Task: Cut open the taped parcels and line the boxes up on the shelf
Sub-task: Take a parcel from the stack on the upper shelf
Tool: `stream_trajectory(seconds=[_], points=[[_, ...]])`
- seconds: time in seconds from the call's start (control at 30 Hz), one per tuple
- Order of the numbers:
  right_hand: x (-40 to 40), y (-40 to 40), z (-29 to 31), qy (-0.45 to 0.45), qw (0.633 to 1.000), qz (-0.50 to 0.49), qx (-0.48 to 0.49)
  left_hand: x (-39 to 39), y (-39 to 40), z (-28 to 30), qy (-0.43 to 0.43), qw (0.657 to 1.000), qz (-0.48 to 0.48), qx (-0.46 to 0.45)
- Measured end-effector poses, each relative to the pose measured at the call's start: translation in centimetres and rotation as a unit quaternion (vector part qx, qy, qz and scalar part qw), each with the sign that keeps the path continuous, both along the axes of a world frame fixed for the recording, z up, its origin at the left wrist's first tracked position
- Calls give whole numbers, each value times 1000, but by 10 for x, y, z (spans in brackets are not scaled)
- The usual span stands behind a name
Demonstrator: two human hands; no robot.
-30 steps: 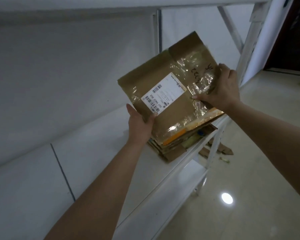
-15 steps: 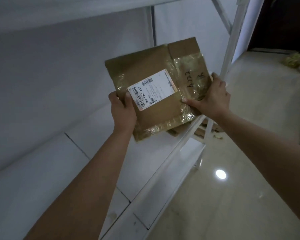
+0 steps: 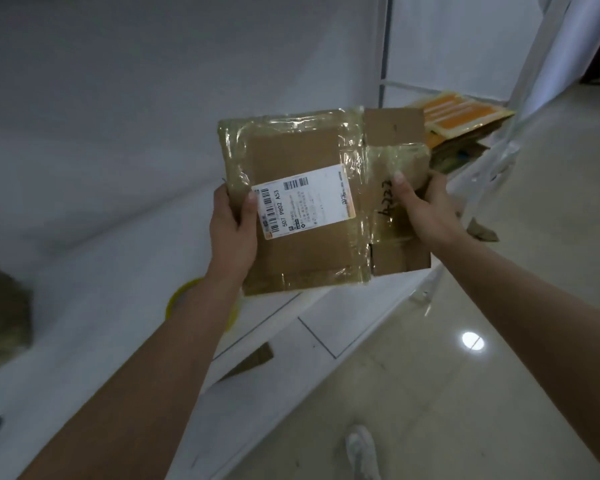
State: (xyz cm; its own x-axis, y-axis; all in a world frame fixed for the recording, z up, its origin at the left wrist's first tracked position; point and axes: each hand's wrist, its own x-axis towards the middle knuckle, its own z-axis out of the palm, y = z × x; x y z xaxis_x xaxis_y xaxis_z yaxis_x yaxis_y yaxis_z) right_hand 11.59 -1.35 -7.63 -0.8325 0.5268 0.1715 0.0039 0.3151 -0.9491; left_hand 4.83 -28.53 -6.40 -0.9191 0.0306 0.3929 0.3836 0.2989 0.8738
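A flat brown cardboard parcel [image 3: 298, 154], wrapped in clear tape and bearing a white shipping label [image 3: 305, 202], is held in the air above the white shelf [image 3: 118, 271]. My left hand [image 3: 232, 230] grips its left edge, thumb on the label's corner. My right hand [image 3: 426, 209] grips its right side, thumb on top beside handwritten digits, fingers underneath. A stack of flattened cardboard with orange labels [image 3: 461, 119] lies on the shelf behind the parcel at the far right.
A yellow tape roll [image 3: 184, 296] lies on the shelf under my left forearm. A brown cardboard scrap [image 3: 253, 358] sits on the lower shelf. A blurred dark box [image 3: 0, 306] stands at the left edge. My white shoe [image 3: 361, 448] is on the glossy floor.
Both hands have lifted the parcel off the cardboard stack and carried it left and toward me, turning it flatter. My left hand moved from under its lower edge to gripping its left side.
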Motion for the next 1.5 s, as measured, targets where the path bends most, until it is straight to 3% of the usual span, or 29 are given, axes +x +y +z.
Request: stream_trajectory(seconds=[0.4, 0.63, 0.83, 1.0, 1.13, 1.3, 1.4, 1.5], points=[[4, -204, 54, 42, 984, 171, -2, 68, -223, 40, 45, 995, 85, 19], [-17, -320, 61, 47, 963, 253, -78, 67, -329, 39, 25, 987, 60, 144], [-26, -405, 36, -9, 951, 279, -136, 73, -391, 27, -36, 972, 72, 222], [-17, -423, 9, -44, 922, 288, -255, 75, -408, 5, -151, 937, 81, 305], [-12, -421, -5, -71, 911, 278, -296, 78, -409, -12, -224, 934, 65, 272], [-12, -420, 11, -59, 881, 329, -335, 66, -407, 5, -277, 915, -46, 289], [-9, -418, 6, -82, 892, 307, -320, 58, -401, -1, -282, 914, -75, 281], [-9, -416, 1, -19, 915, 293, -275, 52, -403, -11, -250, 913, -81, 313]])
